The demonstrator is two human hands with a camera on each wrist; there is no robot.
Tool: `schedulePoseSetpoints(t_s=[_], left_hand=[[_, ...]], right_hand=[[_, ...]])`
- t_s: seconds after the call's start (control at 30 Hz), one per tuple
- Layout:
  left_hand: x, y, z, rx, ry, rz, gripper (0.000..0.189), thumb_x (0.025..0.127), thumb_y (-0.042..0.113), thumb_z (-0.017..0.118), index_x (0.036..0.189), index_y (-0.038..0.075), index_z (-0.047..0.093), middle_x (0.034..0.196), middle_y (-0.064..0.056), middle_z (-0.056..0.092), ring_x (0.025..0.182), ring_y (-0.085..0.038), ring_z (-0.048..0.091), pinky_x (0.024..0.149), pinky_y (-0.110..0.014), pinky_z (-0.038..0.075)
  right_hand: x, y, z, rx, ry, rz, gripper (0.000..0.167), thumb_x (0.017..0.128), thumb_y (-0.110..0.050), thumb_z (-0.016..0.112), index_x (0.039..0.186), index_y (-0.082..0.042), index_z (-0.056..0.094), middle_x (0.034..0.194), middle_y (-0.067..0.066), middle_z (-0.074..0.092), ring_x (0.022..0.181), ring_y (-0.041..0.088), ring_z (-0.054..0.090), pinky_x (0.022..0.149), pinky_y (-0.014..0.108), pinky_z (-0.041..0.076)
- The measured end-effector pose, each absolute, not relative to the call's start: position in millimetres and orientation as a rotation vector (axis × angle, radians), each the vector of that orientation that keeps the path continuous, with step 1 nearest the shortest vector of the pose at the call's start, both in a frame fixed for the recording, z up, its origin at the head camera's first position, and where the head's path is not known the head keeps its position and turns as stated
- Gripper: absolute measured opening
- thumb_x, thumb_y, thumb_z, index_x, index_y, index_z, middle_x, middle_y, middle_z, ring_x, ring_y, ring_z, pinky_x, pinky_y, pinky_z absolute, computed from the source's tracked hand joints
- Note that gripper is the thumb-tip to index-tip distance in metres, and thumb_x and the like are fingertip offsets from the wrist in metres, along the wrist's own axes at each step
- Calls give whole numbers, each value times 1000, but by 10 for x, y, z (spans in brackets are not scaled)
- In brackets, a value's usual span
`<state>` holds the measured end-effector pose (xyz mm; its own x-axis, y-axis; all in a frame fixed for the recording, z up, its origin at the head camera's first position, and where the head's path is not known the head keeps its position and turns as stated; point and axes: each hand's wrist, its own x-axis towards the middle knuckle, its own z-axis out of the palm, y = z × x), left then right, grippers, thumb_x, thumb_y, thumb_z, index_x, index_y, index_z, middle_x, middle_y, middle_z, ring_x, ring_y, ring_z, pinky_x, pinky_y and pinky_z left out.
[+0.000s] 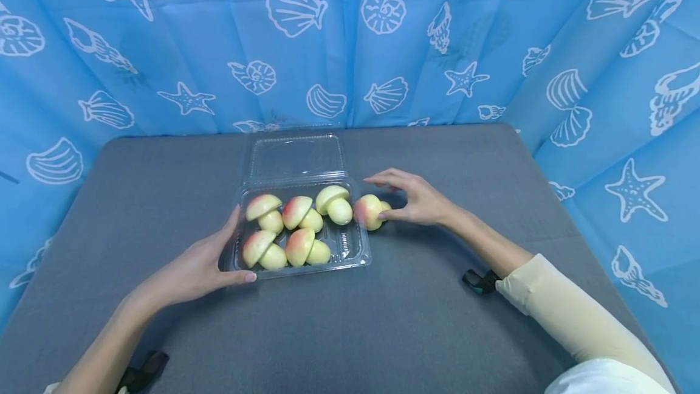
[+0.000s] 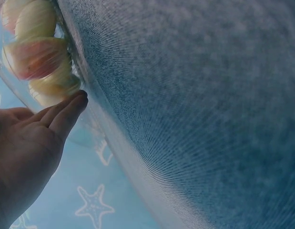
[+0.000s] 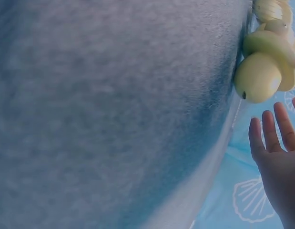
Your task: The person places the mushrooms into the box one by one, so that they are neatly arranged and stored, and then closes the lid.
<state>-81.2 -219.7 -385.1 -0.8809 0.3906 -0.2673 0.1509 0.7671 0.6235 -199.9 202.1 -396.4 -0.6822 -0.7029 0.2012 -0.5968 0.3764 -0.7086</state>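
Several mushroom-shaped pieces, pale yellow with pink-tinged caps, sit in a clear plastic clamshell box whose lid stands open at the back. My left hand spans the box's left side, thumb at the front corner and straight fingers along the edge. One more mushroom-shaped piece lies at the box's right rim, its cap toward the box. Around it my right hand is spread, thumb close at its near side and fingers beyond it. The right wrist view shows its rounded stem facing the extended fingers.
A grey cloth-covered table lies under everything. Behind and beside it hangs a blue curtain with white shells and starfish. The clear lid lies back toward the curtain. The box's right front part holds no piece.
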Motion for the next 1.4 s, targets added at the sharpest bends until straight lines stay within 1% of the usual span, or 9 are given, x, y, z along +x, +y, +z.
schedulePoseSetpoints(t_s=[0.1,0.2,0.3,0.43,0.57,0.73,0.97,1.2,1.4], left_hand=[[-813,-2195,-3852,415,2578,864,126,80,59,75,159,12,-11,162,-24,12,143,-49,22,109,-66,27],[-811,-2199,-3851,417,2580,861,126,80,59,76,159,12,-11,162,-24,12,143,-49,23,109,-66,27],[-812,-2204,-3849,422,2579,866,127,79,62,74,159,13,-11,162,-24,12,143,-49,23,109,-66,28],[-816,-2208,-3844,430,2576,869,128,78,66,72,159,13,-12,163,-24,12,143,-49,22,109,-66,28],[-818,-2211,-3844,440,2577,870,127,79,67,71,159,13,-12,163,-24,12,143,-48,23,109,-66,29],[-823,-2211,-3850,444,2576,876,127,79,65,72,159,13,-12,162,-24,12,143,-49,23,109,-66,28],[-818,-2205,-3862,440,2579,874,127,79,66,72,159,12,-12,162,-26,12,143,-49,23,109,-66,28],[-814,-2203,-3862,437,2575,882,127,79,65,72,159,11,-11,161,-27,12,143,-50,23,109,-66,28],[-814,-2206,-3869,440,2574,885,127,79,66,72,159,12,-12,161,-27,12,143,-50,23,109,-66,28]], right_hand=[[-1986,2050,-3984,-1157,2482,-1175,67,82,-22,84,140,-5,56,135,11,57,120,31,58,98,47,50],[-1976,2065,-4000,-1137,2476,-1141,68,82,-26,84,141,-9,55,138,8,56,118,30,60,96,46,51],[-1965,2071,-4019,-1120,2469,-1112,70,82,-29,84,143,-13,54,139,5,56,119,26,59,95,44,52],[-1948,2072,-4040,-1098,2462,-1077,70,84,-32,82,145,-14,53,141,2,55,122,19,57,98,39,51],[-1937,2070,-4048,-1107,2452,-1071,67,86,-33,80,145,-15,53,139,2,57,121,16,57,98,39,50],[-1926,2075,-4048,-1105,2459,-1061,63,87,-32,79,144,-17,55,137,1,60,117,15,59,96,41,50],[-1920,2089,-4063,-1042,2407,-1133,61,86,-30,80,142,-18,57,135,1,61,110,17,64,93,41,52],[-1923,2135,-4060,-1005,2389,-1184,61,86,-27,80,141,-14,57,137,0,61,115,16,62,95,41,52],[-1937,2185,-4021,-1041,2416,-1265,59,84,-17,82,139,-12,60,136,2,61,120,18,59,95,42,52]])
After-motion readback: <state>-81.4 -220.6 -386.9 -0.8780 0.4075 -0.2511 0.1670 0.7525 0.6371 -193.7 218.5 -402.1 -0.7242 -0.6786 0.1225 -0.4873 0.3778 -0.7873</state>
